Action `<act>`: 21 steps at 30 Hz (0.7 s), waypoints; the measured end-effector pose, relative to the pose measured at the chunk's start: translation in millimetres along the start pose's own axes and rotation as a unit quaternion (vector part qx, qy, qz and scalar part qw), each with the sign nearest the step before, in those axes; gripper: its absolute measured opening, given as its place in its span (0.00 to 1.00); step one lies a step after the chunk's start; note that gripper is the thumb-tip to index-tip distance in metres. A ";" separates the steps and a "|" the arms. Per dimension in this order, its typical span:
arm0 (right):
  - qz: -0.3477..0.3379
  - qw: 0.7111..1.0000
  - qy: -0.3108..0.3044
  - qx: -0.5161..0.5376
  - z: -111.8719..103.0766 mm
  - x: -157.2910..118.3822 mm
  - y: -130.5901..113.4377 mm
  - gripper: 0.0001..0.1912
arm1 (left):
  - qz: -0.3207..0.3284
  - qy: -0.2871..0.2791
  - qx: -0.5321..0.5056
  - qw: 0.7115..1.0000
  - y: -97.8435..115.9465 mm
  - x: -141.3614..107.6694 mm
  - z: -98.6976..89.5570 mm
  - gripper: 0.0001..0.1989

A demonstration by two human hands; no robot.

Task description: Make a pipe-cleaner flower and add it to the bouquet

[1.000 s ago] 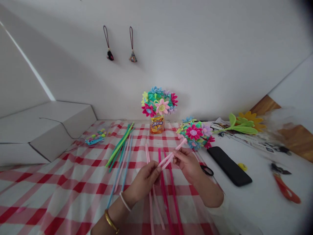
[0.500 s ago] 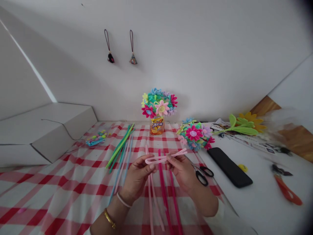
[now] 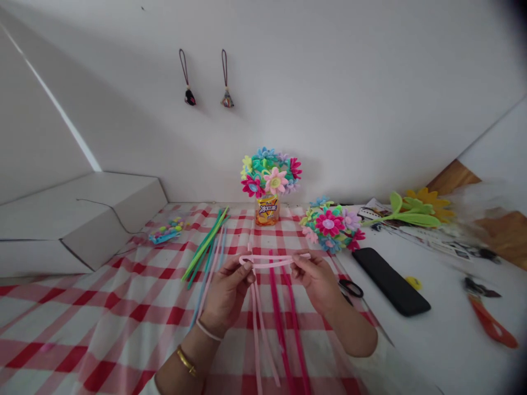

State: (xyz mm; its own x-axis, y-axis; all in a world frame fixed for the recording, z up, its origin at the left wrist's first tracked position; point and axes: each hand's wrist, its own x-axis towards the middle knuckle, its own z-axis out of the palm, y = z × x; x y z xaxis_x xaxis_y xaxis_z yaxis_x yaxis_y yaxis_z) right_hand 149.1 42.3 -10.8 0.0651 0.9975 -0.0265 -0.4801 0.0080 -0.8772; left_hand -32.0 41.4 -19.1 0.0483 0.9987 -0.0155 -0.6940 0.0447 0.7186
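Observation:
A folded pale pink fuzzy stem (image 3: 269,261) is stretched level between my two hands. My left hand (image 3: 231,288) pinches its looped end, and my right hand (image 3: 316,280) grips the other end, where the strands come together. Under my hands, more pale pink stems (image 3: 256,329) and dark pink stems (image 3: 278,318) lie lengthwise on the red-and-white checked cloth (image 3: 135,323). Green stems (image 3: 206,244) rest to the left, beside blue and pink ones (image 3: 212,263).
Fuzzy flowers stand in a yellow-labelled container (image 3: 267,211), with another bouquet (image 3: 329,225) to its right. Black-handled scissors (image 3: 352,288) lie beside my right wrist. Further right are a black phone (image 3: 391,281) and orange-handled pliers (image 3: 489,321). A white box (image 3: 78,219) sits left.
My right hand has moved right along the pink stem, so a longer loop now stretches between my hands. The short ends past my right fingers show less. The view has shifted slightly.

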 end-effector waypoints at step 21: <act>0.200 0.943 -0.183 -0.195 6.6 -16.9 4.7 0.13 | 0.034 0.055 -0.070 0.995 16.3 9.9 -9.1 0.05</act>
State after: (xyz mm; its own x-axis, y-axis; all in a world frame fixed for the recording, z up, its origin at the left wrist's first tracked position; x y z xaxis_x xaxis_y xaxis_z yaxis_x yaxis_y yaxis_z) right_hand 140.0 26.0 -11.3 -0.3942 0.8727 -0.2882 -0.0401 -0.3297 -0.9432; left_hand -49.4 52.2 -13.9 -0.0764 0.9957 -0.0517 -0.7867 -0.0284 0.6167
